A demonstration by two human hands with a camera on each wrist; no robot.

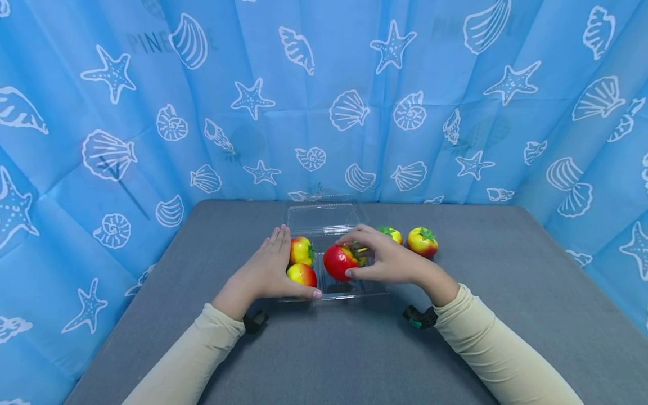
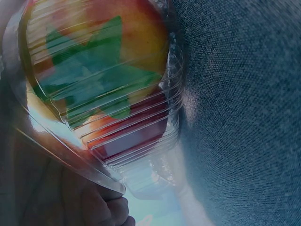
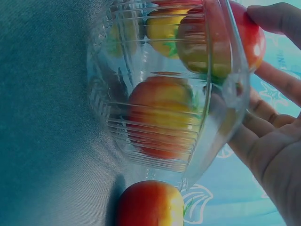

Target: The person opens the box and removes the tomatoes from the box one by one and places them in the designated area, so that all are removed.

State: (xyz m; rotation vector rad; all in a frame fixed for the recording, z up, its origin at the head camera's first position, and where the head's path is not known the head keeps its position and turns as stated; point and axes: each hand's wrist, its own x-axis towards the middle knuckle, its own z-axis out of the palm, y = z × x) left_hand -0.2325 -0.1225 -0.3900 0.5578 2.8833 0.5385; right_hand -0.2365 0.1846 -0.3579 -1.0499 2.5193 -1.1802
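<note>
A clear plastic clamshell box (image 1: 331, 292) lies with its lid (image 1: 323, 216) folded back. My right hand (image 1: 382, 259) pinches a red persimmon (image 1: 338, 263) between thumb and fingers over the right half of the box, its leafy end turned right. In the right wrist view, another persimmon (image 3: 162, 117) shows inside through the near wall. Two red-and-yellow persimmons, one behind (image 1: 301, 251) and one in front (image 1: 302, 274), sit in the left half. Along the left wall rests my left hand (image 1: 273, 273), fingers straight and thumb stretched along the front rim.
To the right of the box, two more persimmons, one nearer it (image 1: 391, 234) and one farther right (image 1: 422, 242), stand on the grey tabletop (image 1: 334, 354). A blue curtain (image 1: 324, 73) with white shells and starfish hangs behind the table.
</note>
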